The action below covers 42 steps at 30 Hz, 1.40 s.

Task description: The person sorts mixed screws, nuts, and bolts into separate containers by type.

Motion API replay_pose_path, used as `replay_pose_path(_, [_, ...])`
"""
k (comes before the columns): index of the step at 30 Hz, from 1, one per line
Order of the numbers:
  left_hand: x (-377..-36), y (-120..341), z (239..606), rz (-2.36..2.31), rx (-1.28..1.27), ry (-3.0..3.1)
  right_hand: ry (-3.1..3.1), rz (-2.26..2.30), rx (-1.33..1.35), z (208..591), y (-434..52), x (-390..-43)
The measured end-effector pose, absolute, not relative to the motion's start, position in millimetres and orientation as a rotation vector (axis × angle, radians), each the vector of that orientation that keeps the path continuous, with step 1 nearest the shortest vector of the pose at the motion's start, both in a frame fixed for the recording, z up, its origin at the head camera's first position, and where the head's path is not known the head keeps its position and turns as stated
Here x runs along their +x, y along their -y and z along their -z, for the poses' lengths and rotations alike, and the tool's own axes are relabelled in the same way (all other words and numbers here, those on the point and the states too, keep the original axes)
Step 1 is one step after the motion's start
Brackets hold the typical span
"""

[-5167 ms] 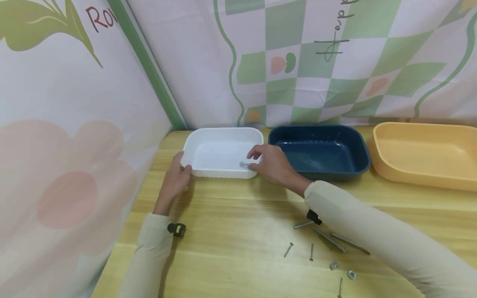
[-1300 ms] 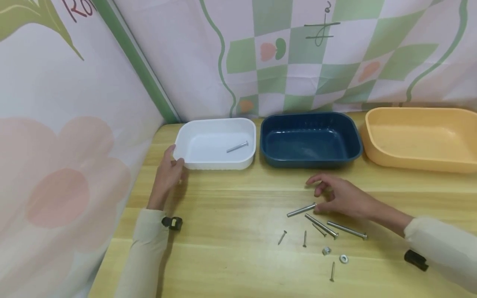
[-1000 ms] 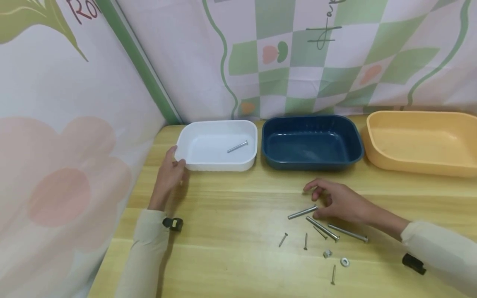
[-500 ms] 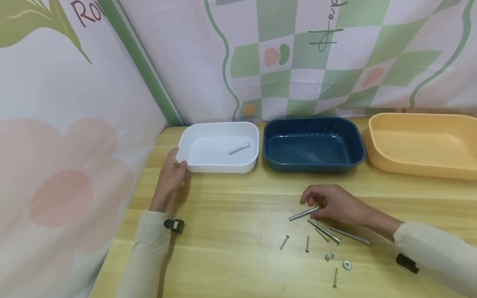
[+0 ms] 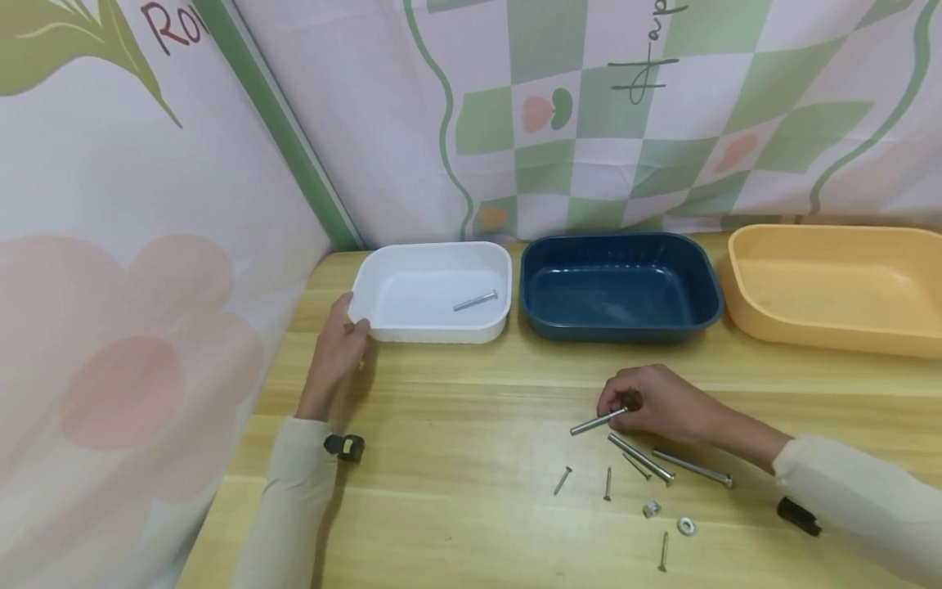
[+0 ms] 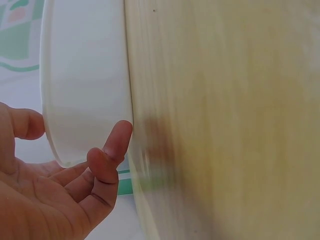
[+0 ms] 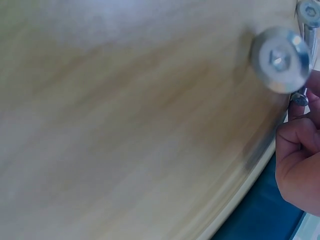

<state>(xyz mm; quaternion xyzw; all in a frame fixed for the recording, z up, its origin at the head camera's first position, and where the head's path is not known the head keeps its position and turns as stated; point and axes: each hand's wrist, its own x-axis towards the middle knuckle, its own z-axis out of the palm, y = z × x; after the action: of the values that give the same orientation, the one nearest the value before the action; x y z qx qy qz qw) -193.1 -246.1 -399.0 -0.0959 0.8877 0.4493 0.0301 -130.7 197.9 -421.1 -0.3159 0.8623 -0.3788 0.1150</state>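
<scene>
My left hand (image 5: pixel 334 360) holds the near left corner of a white tray (image 5: pixel 434 334), thumb at the front wall and fingers around the side. Inside that tray lies one silver bolt (image 5: pixel 474 301). Over the table my right hand (image 5: pixel 666 401) pinches another silver bolt (image 5: pixel 592 424) near its head, its shank pointing left. Just below it on the table are two more long bolts, a middle bolt (image 5: pixel 642 458) and a right bolt (image 5: pixel 693 469). In the right wrist view a large bolt head (image 7: pixel 280 60) with a hex socket appears close up.
A navy tray (image 5: pixel 621 334) and a yellow tray (image 5: pixel 846 337) stand to the right of the white one, along the patterned backdrop. Several small screws (image 5: pixel 607 484), a nut (image 5: pixel 651 509) and a metal ring (image 5: pixel 687 526) lie scattered near the long bolts.
My right hand released a bolt in the white tray, came back to the pile and closed its fingers on another bolt. The bolt in the tray shifted slightly. The left hand kept its hold.
</scene>
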Motion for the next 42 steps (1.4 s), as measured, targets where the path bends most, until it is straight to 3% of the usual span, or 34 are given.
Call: replay_pose_path(42, [-192.9,246.5,403.4,-1.423,-0.274,-2.735,-2.618,1.167,-0.896,387.9,-130.4,-153.3])
